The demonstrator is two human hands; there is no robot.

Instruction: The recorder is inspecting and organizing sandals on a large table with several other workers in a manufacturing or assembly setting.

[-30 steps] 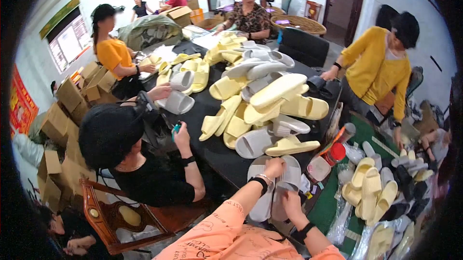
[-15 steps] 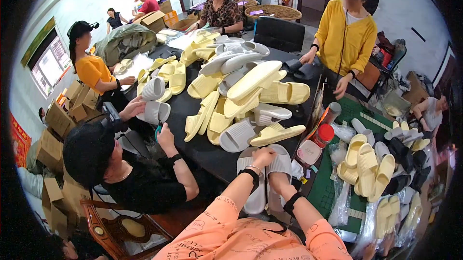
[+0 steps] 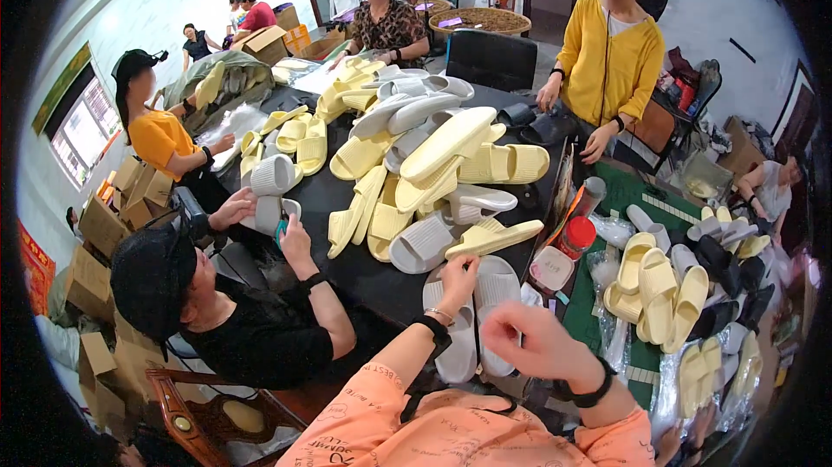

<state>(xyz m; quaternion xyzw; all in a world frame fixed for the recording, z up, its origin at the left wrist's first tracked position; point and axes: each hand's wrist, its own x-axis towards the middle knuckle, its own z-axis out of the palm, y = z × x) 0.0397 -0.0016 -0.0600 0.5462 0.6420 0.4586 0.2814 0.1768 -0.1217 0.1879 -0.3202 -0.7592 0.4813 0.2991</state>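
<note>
A pair of light grey slippers, the left slipper [image 3: 455, 347] and the right slipper [image 3: 497, 281], lies side by side at the table edge before me. Over the left slipper's strap is my left hand [image 3: 457, 283], its fingertips pressed together; what they pinch, if anything, is too small to make out. My right hand [image 3: 542, 341] is lifted above the right slipper and partly covers it. Its fingers look curled, but motion smears them. Just beyond lie another grey slipper [image 3: 422, 243] and a yellow slipper [image 3: 494, 238], part of a big mixed heap.
The black table [image 3: 334, 198] carries the heap of slippers. At my left a co-worker in black [image 3: 251, 337] holds grey slippers and a green-handled tool. A red-lidded jar [image 3: 577, 235] stands right of the heap, near a green table [image 3: 637, 376] with more slippers.
My right hand has come up off the right slipper, toward me and to the right. My left hand has shifted slightly left and stays over the slippers.
</note>
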